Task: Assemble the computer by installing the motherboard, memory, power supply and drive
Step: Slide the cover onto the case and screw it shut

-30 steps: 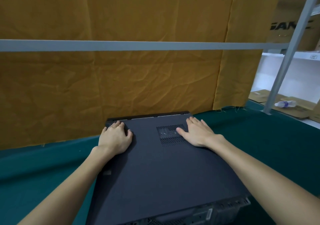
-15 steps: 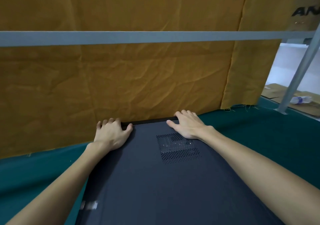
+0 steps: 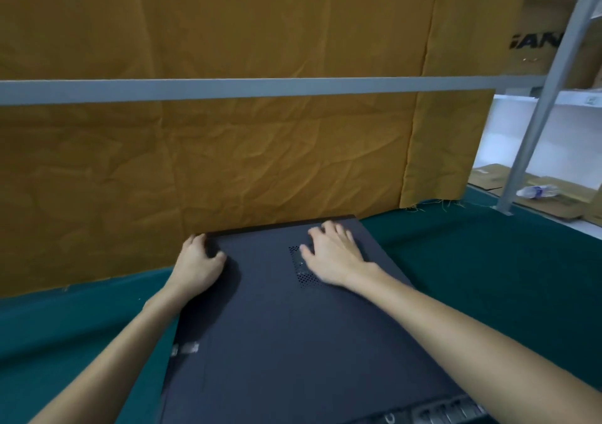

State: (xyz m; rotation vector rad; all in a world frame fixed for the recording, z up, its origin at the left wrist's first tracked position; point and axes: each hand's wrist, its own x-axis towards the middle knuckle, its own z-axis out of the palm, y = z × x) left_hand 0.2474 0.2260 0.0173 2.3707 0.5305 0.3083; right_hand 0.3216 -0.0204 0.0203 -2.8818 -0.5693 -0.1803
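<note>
The computer case [image 3: 293, 326] lies flat on the green bench [image 3: 488, 277] under both hands. The left hand [image 3: 198, 265] grips its far left corner, fingers curled over the edge. The right hand [image 3: 335, 257] presses flat, fingers spread, covering part of the vent [image 3: 301, 270].

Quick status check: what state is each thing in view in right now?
Computer case: lying flat on the green table cover, side panel on.
Left hand: grips the case's far left corner, fingers curled over the edge.
Right hand: flat on the panel, partly over the vent grille.
Plastic bottle: lying on its side.
</note>
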